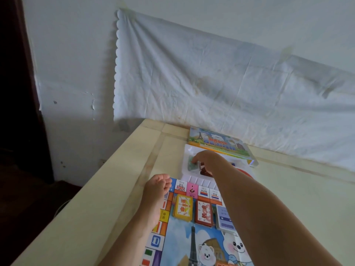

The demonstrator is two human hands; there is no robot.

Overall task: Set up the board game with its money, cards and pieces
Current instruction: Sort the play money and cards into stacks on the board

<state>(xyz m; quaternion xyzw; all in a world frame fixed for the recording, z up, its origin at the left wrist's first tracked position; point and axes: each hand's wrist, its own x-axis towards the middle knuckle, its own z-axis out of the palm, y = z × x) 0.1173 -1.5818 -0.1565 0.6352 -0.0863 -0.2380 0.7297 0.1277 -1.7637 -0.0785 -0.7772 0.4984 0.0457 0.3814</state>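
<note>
Tray (189,150) of pieces: white plastic, just beyond far edge of board (192,246); touching it or just beside it, cannot tell which. Long axis roughly along that edge. Green pieces (190,162) at tray's left end, brown-red pieces (206,170) just right of them. Rest of tray hidden under forearm.

Right hand (208,160): past board's far edge, over tray, fingers bent down, tips at green pieces. Cannot tell whether pinching or only touching. Forearm crosses board diagonally, covering its far right part.

Left hand (158,186): at board's far left corner, fingers curled under in a loose fist, nothing seen in it. Probably pinning board flat.

On board, in a row just inside far edge: yellow deck (182,208), red deck (204,215), lilac stack (225,218), side by side and close together.

Box lid (217,143): beyond tray, farther from board, near wall.

Judgement: step in hand is taking pieces out of tray. Key relation: green pieces lie straight beyond board's far edge, left of its middle. Right hand is at them, clearly the nearer one; left hand near but occupied at corner. Next move likely a pull back toward board's near side, passing over the decks, so needs lift to clear them. No banknotes recognisable; cannot say whether money is out.
</note>
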